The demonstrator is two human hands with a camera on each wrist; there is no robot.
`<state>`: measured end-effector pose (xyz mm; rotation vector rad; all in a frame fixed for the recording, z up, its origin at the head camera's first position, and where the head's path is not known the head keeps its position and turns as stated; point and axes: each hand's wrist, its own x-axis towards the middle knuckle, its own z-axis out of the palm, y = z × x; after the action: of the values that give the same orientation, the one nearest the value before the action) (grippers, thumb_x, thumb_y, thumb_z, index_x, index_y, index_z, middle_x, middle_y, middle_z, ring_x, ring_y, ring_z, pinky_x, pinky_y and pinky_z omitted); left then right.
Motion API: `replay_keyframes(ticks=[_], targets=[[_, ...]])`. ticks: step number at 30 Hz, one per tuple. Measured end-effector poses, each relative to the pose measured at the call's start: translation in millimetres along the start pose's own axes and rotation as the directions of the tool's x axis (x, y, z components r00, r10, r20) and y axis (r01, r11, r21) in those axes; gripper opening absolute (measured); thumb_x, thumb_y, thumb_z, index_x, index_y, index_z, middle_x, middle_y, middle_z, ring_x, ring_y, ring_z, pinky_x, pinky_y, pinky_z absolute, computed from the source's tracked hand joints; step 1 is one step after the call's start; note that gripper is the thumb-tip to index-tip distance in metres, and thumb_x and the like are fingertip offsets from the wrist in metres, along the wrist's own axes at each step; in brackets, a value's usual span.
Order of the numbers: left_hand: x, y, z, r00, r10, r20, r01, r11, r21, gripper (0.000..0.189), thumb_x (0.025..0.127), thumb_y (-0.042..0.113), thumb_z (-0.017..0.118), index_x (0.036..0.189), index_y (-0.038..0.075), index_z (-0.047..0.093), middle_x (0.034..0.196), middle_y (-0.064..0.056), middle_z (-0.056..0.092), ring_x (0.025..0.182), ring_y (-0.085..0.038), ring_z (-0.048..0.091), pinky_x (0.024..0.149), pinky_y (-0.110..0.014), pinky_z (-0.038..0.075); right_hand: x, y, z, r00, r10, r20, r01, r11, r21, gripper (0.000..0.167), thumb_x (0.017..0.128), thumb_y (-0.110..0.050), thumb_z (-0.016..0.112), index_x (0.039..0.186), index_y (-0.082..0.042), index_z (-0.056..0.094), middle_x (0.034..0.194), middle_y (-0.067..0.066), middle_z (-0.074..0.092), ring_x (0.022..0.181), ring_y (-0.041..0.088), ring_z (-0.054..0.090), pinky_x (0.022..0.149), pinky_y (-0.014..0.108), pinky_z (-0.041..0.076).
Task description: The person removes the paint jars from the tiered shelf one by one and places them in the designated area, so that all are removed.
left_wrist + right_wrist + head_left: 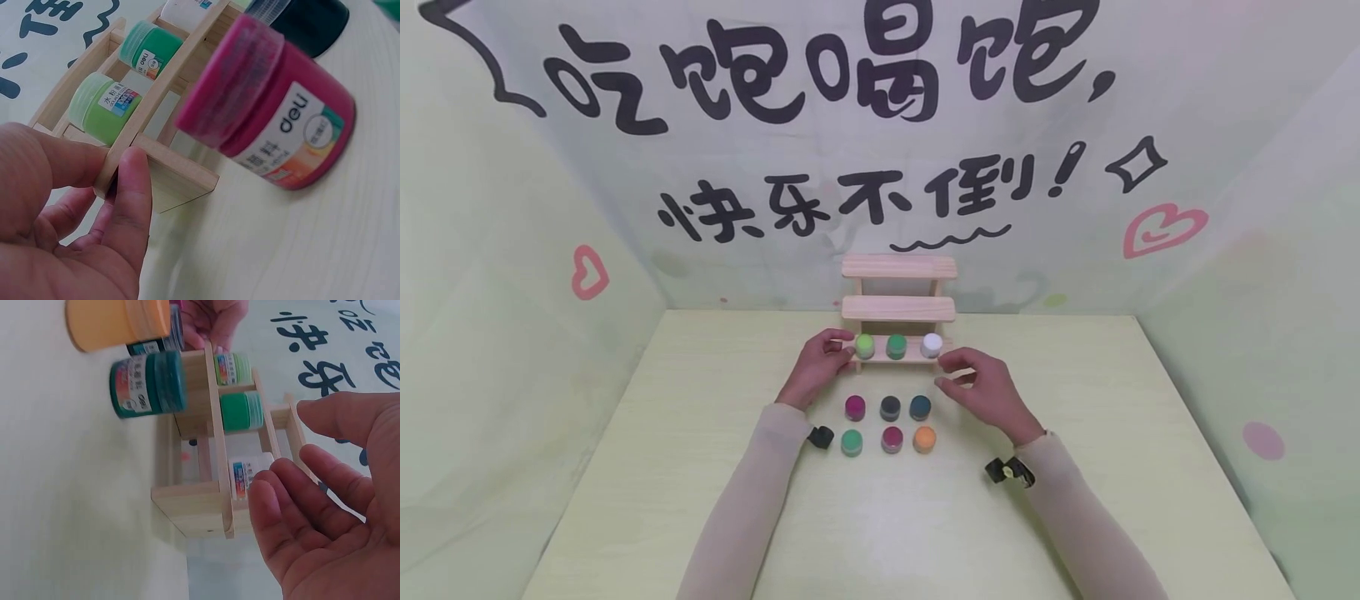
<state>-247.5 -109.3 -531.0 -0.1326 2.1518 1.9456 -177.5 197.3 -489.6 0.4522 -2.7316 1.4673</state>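
A small wooden three-step stand (898, 308) bears a light green paint jar (865, 347), a green paint jar (897, 347) and a white paint jar (932, 345) in a row on its lowest step. My left hand (822, 363) pinches the left end of that step between thumb and fingers, beside the light green jar (104, 109). At the step's other end my right hand (988, 392) has its fingers loosely bent, with nothing in them. In the right wrist view its fingertips (265, 481) overlap the white jar (247, 475).
In front of the stand, two rows of paint jars stand on the pale table (895, 525): magenta (855, 407), dark grey (890, 407) and dark teal (920, 407), then green (852, 442), dark red (892, 439) and orange (924, 439). A printed cloth (775, 275) hangs behind.
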Motion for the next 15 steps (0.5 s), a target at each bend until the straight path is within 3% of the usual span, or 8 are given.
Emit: replay_keyframes(ticks=[9, 15], targets=[[-0.7, 0.2, -0.4, 1.000, 0.001, -0.001, -0.001, 1.000, 0.000, 0.026, 0.095, 0.009, 0.069, 0.121, 0.013, 0.066, 0.104, -0.008, 0.051, 0.090, -0.016, 0.061, 0.084, -0.028, 0.063, 25.1, 7.9, -1.5, 0.993, 0.053, -0.108, -0.053, 0.999, -0.003, 0.031, 0.090, -0.021, 0.077, 0.118, -0.011, 0.068, 0.112, 0.006, 0.070, 0.103, 0.023, 0.069, 0.087, 0.035, 0.064], [0.2, -0.9, -1.1, 1.000, 0.015, 0.001, -0.015, 1.000, 0.000, 0.026, 0.094, 0.010, 0.070, 0.120, 0.013, 0.066, 0.102, -0.008, 0.052, 0.089, -0.016, 0.059, 0.084, -0.028, 0.063, 35.4, 9.5, 2.3, 0.992, 0.072, -0.108, -0.067, 0.996, 0.055, 0.037, 0.089, -0.021, 0.078, 0.121, -0.009, 0.065, 0.116, 0.009, 0.069, 0.106, 0.026, 0.068, 0.091, 0.037, 0.063]])
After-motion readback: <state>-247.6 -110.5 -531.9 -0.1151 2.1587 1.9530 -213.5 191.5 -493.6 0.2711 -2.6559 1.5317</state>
